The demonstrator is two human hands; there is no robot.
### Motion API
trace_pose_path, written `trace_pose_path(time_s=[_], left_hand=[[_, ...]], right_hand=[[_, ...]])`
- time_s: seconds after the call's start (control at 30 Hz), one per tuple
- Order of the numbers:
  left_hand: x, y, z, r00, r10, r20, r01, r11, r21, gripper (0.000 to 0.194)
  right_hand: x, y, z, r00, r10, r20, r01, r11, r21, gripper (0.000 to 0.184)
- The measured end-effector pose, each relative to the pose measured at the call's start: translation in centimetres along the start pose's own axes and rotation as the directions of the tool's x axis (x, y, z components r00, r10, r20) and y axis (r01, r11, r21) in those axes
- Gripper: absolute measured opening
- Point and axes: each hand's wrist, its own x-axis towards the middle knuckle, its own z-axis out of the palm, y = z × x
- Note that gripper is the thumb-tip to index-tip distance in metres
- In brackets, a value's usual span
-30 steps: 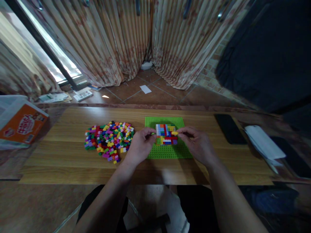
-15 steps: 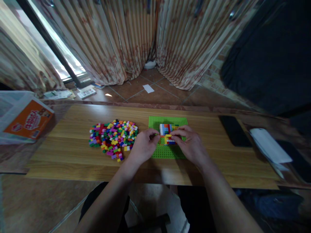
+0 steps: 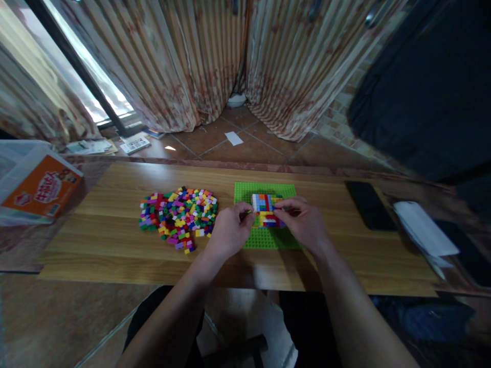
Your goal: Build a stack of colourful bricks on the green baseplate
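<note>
A green studded baseplate (image 3: 268, 239) lies on the wooden table, and on it stands a build of toy bricks (image 3: 263, 203) in white, blue, orange, red and yellow rows. At the build's left edge, my left hand (image 3: 233, 225) is closed, thumb and forefinger pinched together; what lies between them is too small to make out. My right hand (image 3: 303, 221) reaches over the build's right side, its fingertips pinching a small dark brick against it. The right fingers hide part of the build. Left of the baseplate spreads a pile of loose toy bricks (image 3: 186, 212) in many colours.
The wooden table (image 3: 126, 255) holds a black phone-like slab (image 3: 371, 206) on its right. Beyond that are white papers (image 3: 425, 230). A clear plastic box with an orange label (image 3: 46, 186) stands at the left. Curtains (image 3: 215, 66) hang behind.
My right fingertips have shifted slightly right and back from the yellow bricks, uncovering more of the build's front. My left hand has moved slightly closer to the build's left edge.
</note>
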Motion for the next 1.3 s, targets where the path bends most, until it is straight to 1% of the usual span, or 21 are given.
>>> trace_pose_path(time_s=[0.1, 0.17, 0.37, 0.5, 0.7, 0.87, 1.0, 1.2, 1.3], left_hand=[[0.0, 0.1, 0.0, 1.000, -0.003, -0.003, 0.003, 1.000, -0.003, 0.016], [0.0, 0.2, -0.1, 1.000, -0.003, 0.005, 0.003, 1.000, -0.009, 0.016], [0.0, 0.4, -0.3, 1.000, -0.015, 0.004, 0.015, 1.000, 0.010, 0.017], [0.0, 0.4, -0.4, 1.000, -0.022, 0.001, 0.022, 1.000, 0.013, 0.015], [-0.2, 0.4, -0.6, 1.000, -0.019, 0.004, 0.019, 1.000, -0.009, 0.015], [-0.2, 0.1, -0.5, 1.000, -0.011, 0.001, 0.011, 1.000, -0.019, 0.017], [-0.1, -0.2, -0.6, 1.000, -0.004, -0.011, 0.003, 1.000, -0.024, 0.019], [0.0, -1.0, -0.2, 1.000, -0.014, -0.007, 0.013, 0.989, -0.149, 0.017], [0.1, -1.5, -0.1, 1.000, -0.010, -0.010, 0.008, 0.978, -0.207, 0.014]], right_hand=[[0.2, 0.2, -0.3, 0.995, 0.050, -0.090, -0.053, 0.998, -0.040, 0.021], [0.2, 0.1, -0.3, 0.989, 0.074, -0.127, -0.083, 0.994, -0.070, 0.026], [-0.1, -0.6, 0.7, 0.987, 0.063, -0.151, -0.093, 0.976, -0.198, 0.041], [-0.3, -0.8, 1.5, 0.987, 0.078, -0.143, -0.110, 0.966, -0.233, 0.050], [-0.3, -0.6, 2.0, 0.984, 0.110, -0.140, -0.136, 0.973, -0.188, 0.049], [-0.3, -0.1, 2.3, 0.989, 0.104, -0.109, -0.117, 0.985, -0.126, 0.050], [-0.3, 0.1, 2.4, 0.988, 0.108, -0.112, -0.116, 0.991, -0.065, 0.050], [-0.3, 0.1, 2.4, 0.982, 0.165, -0.088, -0.165, 0.986, 0.009, 0.055], [-0.3, 0.1, 2.0, 0.983, 0.161, -0.093, -0.160, 0.987, 0.016, 0.054]])
